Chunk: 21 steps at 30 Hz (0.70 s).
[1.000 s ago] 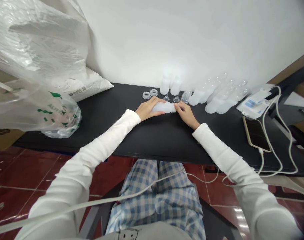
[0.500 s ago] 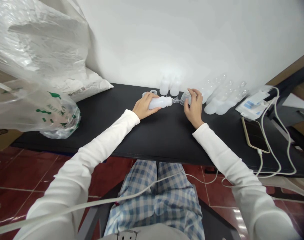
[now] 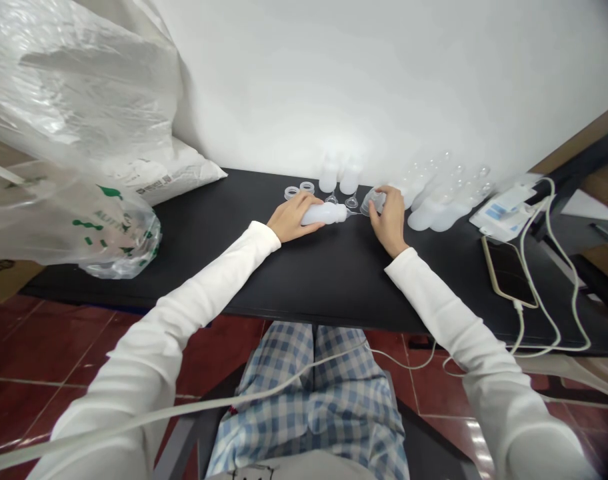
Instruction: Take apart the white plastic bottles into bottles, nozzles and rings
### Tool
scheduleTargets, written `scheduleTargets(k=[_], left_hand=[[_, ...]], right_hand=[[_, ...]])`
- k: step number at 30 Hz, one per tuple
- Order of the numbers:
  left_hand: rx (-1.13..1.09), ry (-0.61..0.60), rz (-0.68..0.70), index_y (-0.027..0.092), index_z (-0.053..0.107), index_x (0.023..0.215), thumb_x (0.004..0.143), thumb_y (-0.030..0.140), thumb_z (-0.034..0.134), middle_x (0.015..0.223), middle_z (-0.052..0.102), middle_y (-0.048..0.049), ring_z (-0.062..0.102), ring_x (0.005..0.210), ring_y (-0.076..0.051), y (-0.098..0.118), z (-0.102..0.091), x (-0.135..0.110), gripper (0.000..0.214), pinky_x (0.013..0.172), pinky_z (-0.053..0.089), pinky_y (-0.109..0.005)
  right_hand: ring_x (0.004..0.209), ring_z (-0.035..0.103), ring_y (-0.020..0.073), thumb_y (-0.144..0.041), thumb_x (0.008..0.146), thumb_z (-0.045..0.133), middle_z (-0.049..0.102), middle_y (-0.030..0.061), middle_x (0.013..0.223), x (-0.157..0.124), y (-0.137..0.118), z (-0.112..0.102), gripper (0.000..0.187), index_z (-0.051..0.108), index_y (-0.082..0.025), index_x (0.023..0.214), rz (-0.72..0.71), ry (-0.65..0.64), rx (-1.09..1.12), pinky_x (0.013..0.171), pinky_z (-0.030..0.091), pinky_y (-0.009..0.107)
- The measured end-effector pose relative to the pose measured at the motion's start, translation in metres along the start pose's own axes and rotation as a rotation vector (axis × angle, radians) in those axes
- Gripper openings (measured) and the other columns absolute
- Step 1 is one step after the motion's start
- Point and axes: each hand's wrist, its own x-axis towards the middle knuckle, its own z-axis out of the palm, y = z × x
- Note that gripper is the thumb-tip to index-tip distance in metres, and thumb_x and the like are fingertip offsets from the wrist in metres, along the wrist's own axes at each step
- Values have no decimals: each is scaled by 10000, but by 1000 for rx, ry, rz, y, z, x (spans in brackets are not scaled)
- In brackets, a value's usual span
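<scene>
My left hand (image 3: 294,217) is wrapped round a translucent white plastic bottle (image 3: 323,213), which lies on its side with its neck toward the right. A thin clear tip (image 3: 353,213) shows at the neck. My right hand (image 3: 390,220) has its fingers closed on a clear plastic dome cap (image 3: 371,201), just right of the bottle's neck and apart from the bottle. Behind the bottle are a clear silicone teat (image 3: 331,198) and another teat (image 3: 352,201). A white ring (image 3: 291,193) and a second ring (image 3: 307,187) lie behind my left hand.
Two white bottles, one of them here (image 3: 351,177), stand near the wall. Several bottles with clear domes (image 3: 437,203) cluster on the right. Farther right are a phone (image 3: 509,272) and white cables (image 3: 557,233). Plastic bags (image 3: 119,233) take up the table's left end.
My right fingers have lowered and closed round the dome cap. My left hand has shifted the bottle slightly right and toward me, uncovering the rings and teats more.
</scene>
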Motion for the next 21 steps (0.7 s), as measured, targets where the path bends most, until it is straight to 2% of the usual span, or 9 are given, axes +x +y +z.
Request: scheduleTargets(k=[5, 8, 12, 15, 17, 21], left_hand=[[4, 13, 4, 168, 595, 1285, 881, 457, 693, 1285, 617, -164, 636, 1220, -304, -2, -1, 0, 506, 990, 558, -411], [-2, 31, 9, 176, 590, 1281, 873, 452, 702, 1282, 617, -158, 627, 1233, -304, -4, -3, 0, 505, 999, 554, -419], [-18, 80, 13, 195, 586, 1268, 856, 474, 710, 1260, 620, -140, 638, 1203, -296, -10, -10, -1, 513, 986, 554, -423], [-19, 118, 6, 206, 582, 1255, 844, 482, 711, 1258, 618, -131, 645, 1181, -288, -16, -14, -1, 511, 978, 551, -418], [-14, 130, -3, 210, 581, 1245, 844, 479, 708, 1253, 622, -127, 646, 1177, -281, -19, -15, -2, 499, 973, 551, -410], [-14, 148, 39, 200, 576, 1242, 853, 481, 698, 1234, 636, -127, 658, 1159, -274, -20, -14, -2, 495, 956, 561, -407]], right_hand=[[1052, 588, 263, -458, 1003, 439, 489, 186, 1257, 0, -7, -2, 401, 423, -200, 1310, 15, 190, 70, 854, 566, 480], [1082, 576, 249, -462, 985, 480, 463, 172, 1269, -3, -14, -4, 442, 381, -218, 1340, 34, 267, 135, 814, 588, 441], [1152, 580, 252, -536, 1021, 392, 475, 155, 1266, -8, -17, -3, 449, 425, -239, 1358, 83, 157, 205, 870, 589, 432], [1106, 615, 234, -595, 1034, 301, 463, 154, 1306, -10, -14, 4, 525, 421, -242, 1403, 133, 37, 291, 871, 591, 411], [1032, 635, 211, -632, 1019, 319, 469, 149, 1315, -11, -13, 8, 555, 415, -238, 1399, 159, -23, 392, 858, 595, 393], [957, 642, 187, -675, 955, 483, 523, 130, 1267, -12, -20, 12, 564, 464, -233, 1303, 142, -99, 574, 898, 589, 384]])
